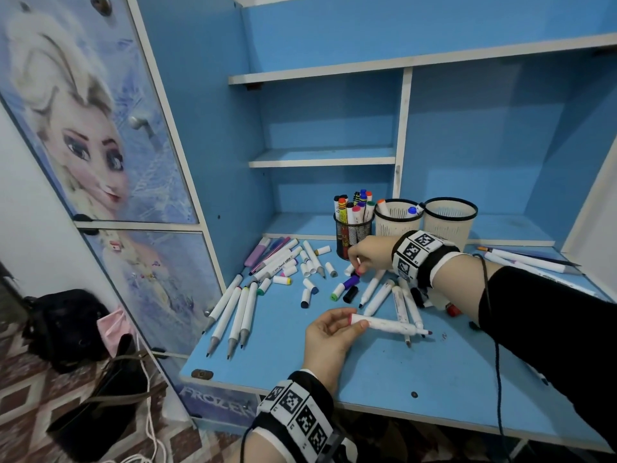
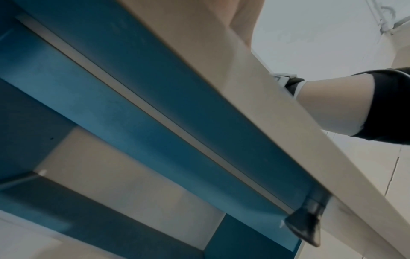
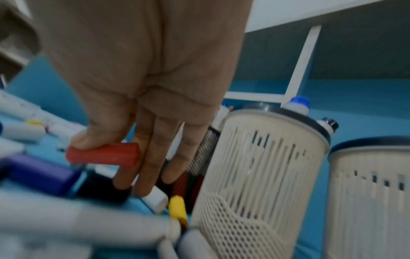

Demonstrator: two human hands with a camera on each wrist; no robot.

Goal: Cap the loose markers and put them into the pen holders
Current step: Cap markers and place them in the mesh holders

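- Now the left hand [image 1: 329, 332] has a white marker [image 1: 389, 325] pinched near its pink-banded end, low over the front of the blue tabletop [image 1: 300, 365], the bare nib pointing right.
- Over by the holders, the right hand [image 1: 369, 255] pinches a small red cap [image 3: 103, 154] between thumb and forefinger, the other fingers hanging straight down above the scattered caps.
- That cap looks light, hard and smooth; to my eye a sideways pinch at mid-length suits it, open mouth turned toward the nib.
- I'd judge the marker stiff and light too, best held along the barrel, well clear of the inky tip.
- Behind the right hand stand the black mesh holder [image 1: 353, 235], crammed with capped markers, and two cream holders [image 1: 397, 218], the nearer with a couple of markers, the farther's inside hidden.
- Plenty of uncapped markers [image 1: 233, 315] lie at the left, more at the right, so I reckon this job is far from done.
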